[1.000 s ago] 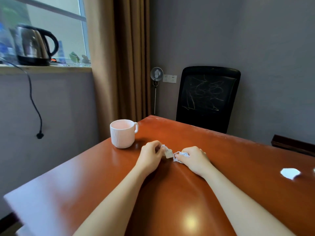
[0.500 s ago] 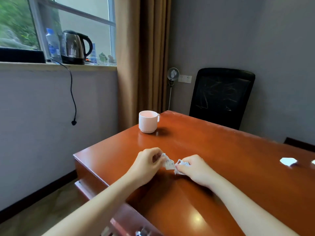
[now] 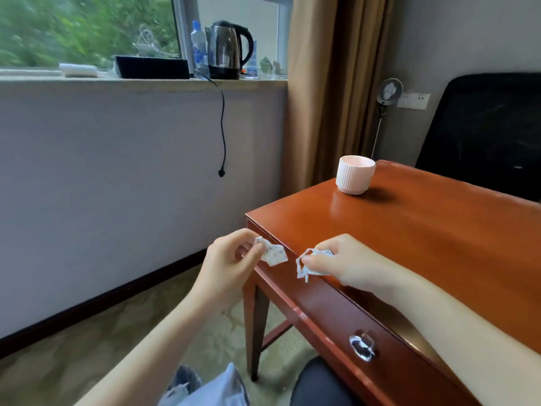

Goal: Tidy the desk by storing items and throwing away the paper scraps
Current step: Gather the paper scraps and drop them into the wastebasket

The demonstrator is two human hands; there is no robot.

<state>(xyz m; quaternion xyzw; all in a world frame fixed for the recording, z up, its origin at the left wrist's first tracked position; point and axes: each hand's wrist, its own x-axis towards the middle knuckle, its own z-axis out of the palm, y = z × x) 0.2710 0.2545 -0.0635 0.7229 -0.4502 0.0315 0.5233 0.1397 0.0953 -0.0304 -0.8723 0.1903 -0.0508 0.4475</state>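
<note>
Both hands are busy with paper. The left hand [image 3: 231, 259] pinches a crumpled white scrap [image 3: 273, 254] beside the desk [image 3: 439, 244] at its near corner. At three o'clock from it, the right hand [image 3: 342, 263] pinches a torn scrap [image 3: 304, 266] over the front edge. The scraps are near each other but apart. A ribbed pink mug [image 3: 355, 178] stands at twelve o'clock from the right hand, and the drawer's metal handle [image 3: 362, 345] lies at six o'clock.

Single head-worn wide-angle view, facing forward and down, close above table [image 3: 439, 244] near-left corner, window wall [image 3: 117, 171] far left, chair [image 3: 483, 136] far right.
</note>
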